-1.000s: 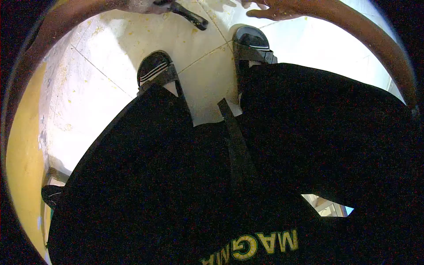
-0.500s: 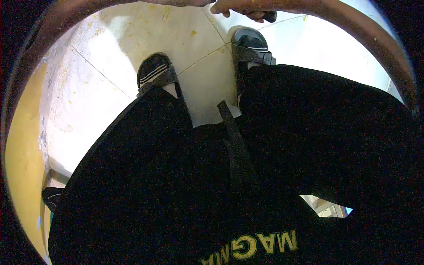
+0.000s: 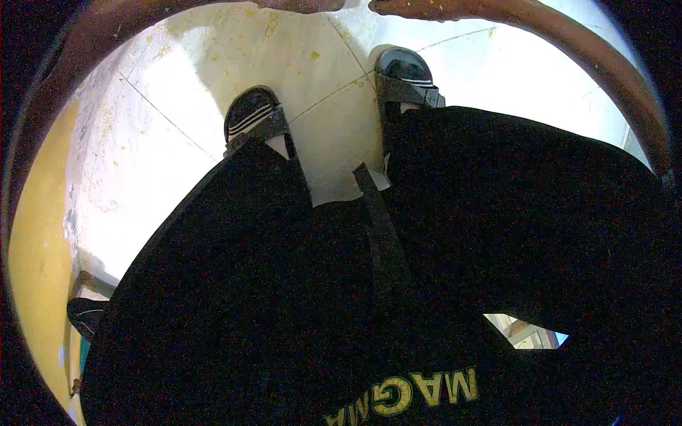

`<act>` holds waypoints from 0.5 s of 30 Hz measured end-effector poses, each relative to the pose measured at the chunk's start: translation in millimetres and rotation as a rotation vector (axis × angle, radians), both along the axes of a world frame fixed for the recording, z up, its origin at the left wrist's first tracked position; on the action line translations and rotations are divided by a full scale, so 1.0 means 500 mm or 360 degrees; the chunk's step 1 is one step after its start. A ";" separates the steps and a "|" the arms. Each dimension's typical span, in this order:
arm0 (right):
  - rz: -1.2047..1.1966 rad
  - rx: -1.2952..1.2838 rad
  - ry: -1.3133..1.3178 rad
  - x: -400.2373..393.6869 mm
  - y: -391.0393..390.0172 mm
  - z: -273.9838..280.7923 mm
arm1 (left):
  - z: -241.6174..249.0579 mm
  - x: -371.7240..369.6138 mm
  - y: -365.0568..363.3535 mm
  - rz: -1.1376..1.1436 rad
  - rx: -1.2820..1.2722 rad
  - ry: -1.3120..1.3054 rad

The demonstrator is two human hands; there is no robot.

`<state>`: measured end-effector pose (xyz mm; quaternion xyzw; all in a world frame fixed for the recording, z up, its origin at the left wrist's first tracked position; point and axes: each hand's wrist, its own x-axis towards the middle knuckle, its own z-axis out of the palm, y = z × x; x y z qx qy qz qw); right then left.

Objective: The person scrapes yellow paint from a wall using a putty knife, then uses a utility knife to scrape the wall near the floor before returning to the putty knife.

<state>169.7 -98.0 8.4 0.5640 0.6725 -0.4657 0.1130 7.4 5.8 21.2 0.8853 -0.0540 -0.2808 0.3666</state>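
Both arms reach to the top edge of the view, above the pale tiled floor. My left hand [image 3: 302, 6] is cut off by the top edge, and its fingers are mostly hidden. A short gap separates it from my right hand [image 3: 419, 8], which is also cut off at the top with only its lower side showing. Whether either hand holds anything cannot be seen. Below the hands are two dark sandals with striped straps, the left one [image 3: 250, 110] and the right one [image 3: 403, 65].
Yellow-stained floor tiles [image 3: 312, 53] spread around the feet. A yellow surface [image 3: 35, 248] runs along the left edge. Black clothing with yellow lettering [image 3: 408, 394] fills the lower view, and a dark strap [image 3: 380, 213] hangs between the legs.
My right hand has moved up and slightly right, its spread fingers now less visible. The dark object beside it has gone out of sight. My left hand has shifted slightly right.
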 end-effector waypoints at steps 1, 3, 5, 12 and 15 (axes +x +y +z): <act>0.0014 -0.0056 -0.0007 0.001 0.002 -0.003 | -0.001 -0.001 0.000 0.0000 -0.0003 0.0009; 0.0027 -0.0112 -0.0014 -0.008 0.004 0.006 | -0.003 -0.006 -0.002 0.0004 -0.0019 0.0026; -0.0007 -0.0161 -0.0116 -0.016 0.005 0.018 | -0.002 -0.010 -0.005 0.0011 -0.0037 0.0044; -0.0013 -0.0125 -0.0094 -0.013 0.002 0.021 | -0.015 -0.015 0.004 -0.0039 0.0113 0.0050; -0.0002 -0.0127 -0.0113 -0.011 0.002 0.018 | -0.025 -0.014 0.006 -0.0031 0.0121 0.0097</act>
